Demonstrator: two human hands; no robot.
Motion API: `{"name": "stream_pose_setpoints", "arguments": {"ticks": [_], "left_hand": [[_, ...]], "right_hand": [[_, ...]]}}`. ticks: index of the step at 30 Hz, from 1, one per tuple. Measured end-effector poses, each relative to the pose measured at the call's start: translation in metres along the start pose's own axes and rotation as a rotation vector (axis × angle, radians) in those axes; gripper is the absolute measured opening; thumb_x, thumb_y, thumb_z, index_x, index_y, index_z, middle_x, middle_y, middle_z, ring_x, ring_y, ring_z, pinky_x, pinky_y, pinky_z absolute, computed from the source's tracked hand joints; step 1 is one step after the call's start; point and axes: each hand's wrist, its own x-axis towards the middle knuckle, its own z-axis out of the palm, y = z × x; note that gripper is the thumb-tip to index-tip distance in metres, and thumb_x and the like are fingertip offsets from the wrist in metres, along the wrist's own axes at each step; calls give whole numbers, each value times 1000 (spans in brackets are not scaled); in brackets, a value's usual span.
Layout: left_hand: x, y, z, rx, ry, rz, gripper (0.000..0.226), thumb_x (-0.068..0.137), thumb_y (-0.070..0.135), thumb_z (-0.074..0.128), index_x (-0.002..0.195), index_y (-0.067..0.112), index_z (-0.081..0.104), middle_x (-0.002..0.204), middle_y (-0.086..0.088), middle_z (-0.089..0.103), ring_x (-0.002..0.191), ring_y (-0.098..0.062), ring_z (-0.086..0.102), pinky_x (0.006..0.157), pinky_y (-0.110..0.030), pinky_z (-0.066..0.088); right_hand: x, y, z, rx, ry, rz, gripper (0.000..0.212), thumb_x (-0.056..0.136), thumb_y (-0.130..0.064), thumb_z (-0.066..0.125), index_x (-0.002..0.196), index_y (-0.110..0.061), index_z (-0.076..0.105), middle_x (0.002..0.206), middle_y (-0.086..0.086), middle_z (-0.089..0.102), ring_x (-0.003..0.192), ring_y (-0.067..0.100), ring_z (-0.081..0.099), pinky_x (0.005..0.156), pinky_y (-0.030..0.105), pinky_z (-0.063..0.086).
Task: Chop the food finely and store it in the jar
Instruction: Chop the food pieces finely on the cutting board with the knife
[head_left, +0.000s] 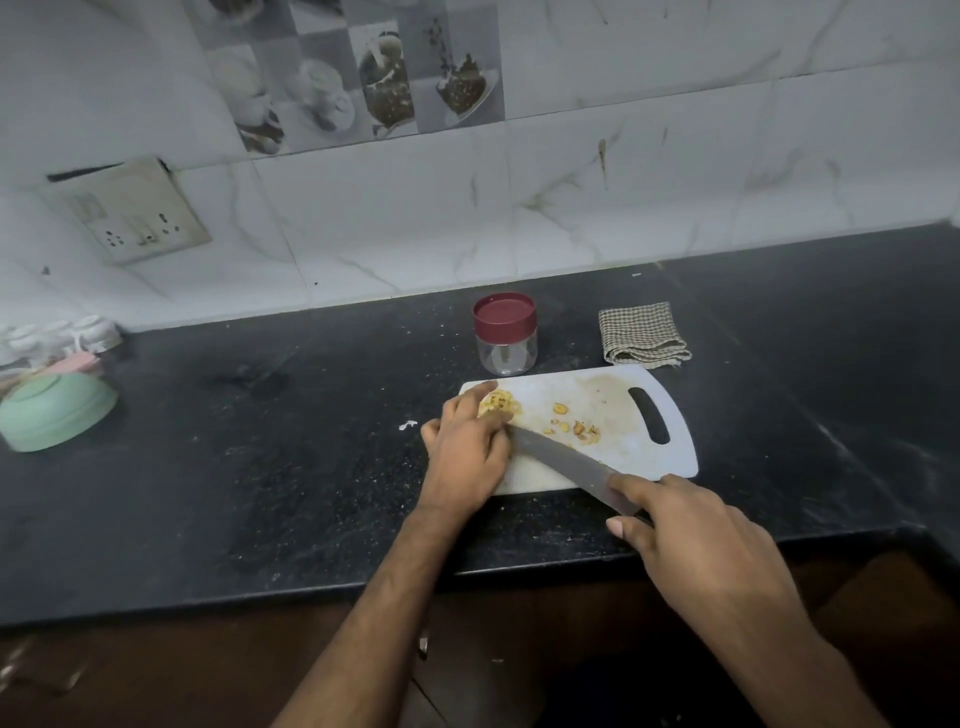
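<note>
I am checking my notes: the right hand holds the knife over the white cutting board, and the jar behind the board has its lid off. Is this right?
Not quite: the jar has its dark red lid on, as the head view shows. The rest holds: the right hand holds the knife over the white cutting board.

1 head-worn, wide-angle view looks forward and down from above the near edge of the dark bench (260, 467), facing the tiled wall (623, 182) behind it. Both forearms reach in from the bottom, and the cutting board (613, 395) lies close, near frame centre.
</note>
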Motion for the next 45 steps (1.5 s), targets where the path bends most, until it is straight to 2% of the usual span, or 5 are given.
{"name": "stream_pose_setpoints", "arguments": {"ticks": [7, 11, 22, 35, 45], "left_hand": [[-7, -3, 3, -147, 69, -141, 18, 95, 25, 65, 111, 29, 70, 124, 13, 54, 122, -8, 47, 94, -34, 21], [-7, 1, 4, -37, -63, -196, 19, 88, 43, 75, 103, 31, 77, 112, 16, 57, 107, -3, 44, 91, -36, 25], [10, 9, 5, -73, 71, -204, 12, 89, 32, 78, 81, 23, 72, 80, 22, 51, 91, -1, 43, 87, -32, 22], [19, -15, 10, -13, -42, -107, 19, 99, 23, 62, 108, 32, 77, 108, 15, 64, 108, -9, 55, 88, -36, 26], [26, -16, 4, 156, -100, 2, 18, 100, 25, 57, 98, 29, 74, 103, 11, 64, 106, -12, 55, 90, -39, 31]], "right_hand": [[-1, 3, 2, 117, 80, 56, 29, 105, -44, 43, 132, -41, 52, 101, -9, 62, 83, 15, 52, 71, 32, 44], [1, 7, 2, 183, 88, 67, 31, 106, -42, 41, 133, -37, 55, 107, -5, 68, 87, 18, 54, 76, 35, 46], [2, 10, 6, 215, 60, 78, 26, 104, -43, 45, 125, -37, 59, 96, -10, 65, 88, 11, 60, 78, 34, 54], [6, 12, 11, 221, 57, 70, 28, 104, -43, 45, 129, -37, 57, 93, -11, 59, 88, 11, 59, 79, 31, 52], [10, 14, 15, 210, 96, 51, 27, 104, -43, 46, 129, -38, 57, 91, -12, 57, 87, 12, 57, 80, 32, 51]]}}
